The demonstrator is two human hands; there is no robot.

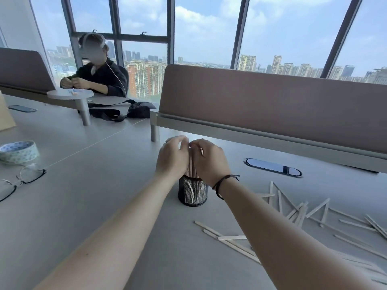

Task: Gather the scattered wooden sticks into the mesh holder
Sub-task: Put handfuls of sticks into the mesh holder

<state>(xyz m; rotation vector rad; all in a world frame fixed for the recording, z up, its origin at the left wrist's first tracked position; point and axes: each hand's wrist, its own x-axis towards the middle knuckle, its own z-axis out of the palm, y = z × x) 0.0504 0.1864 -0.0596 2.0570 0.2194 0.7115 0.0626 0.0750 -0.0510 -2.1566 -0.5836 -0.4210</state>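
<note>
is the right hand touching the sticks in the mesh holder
Touching: the head view shows the right hand curled around the sticks standing in the mesh holder.

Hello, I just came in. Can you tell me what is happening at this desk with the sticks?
A person is collecting wooden sticks into a black mesh holder on the grey desk. Both hands, the left hand and the right hand, are closed around a bundle of sticks standing upright in the holder. Many loose sticks lie scattered on the desk to the right, so the job is not finished.
</note>
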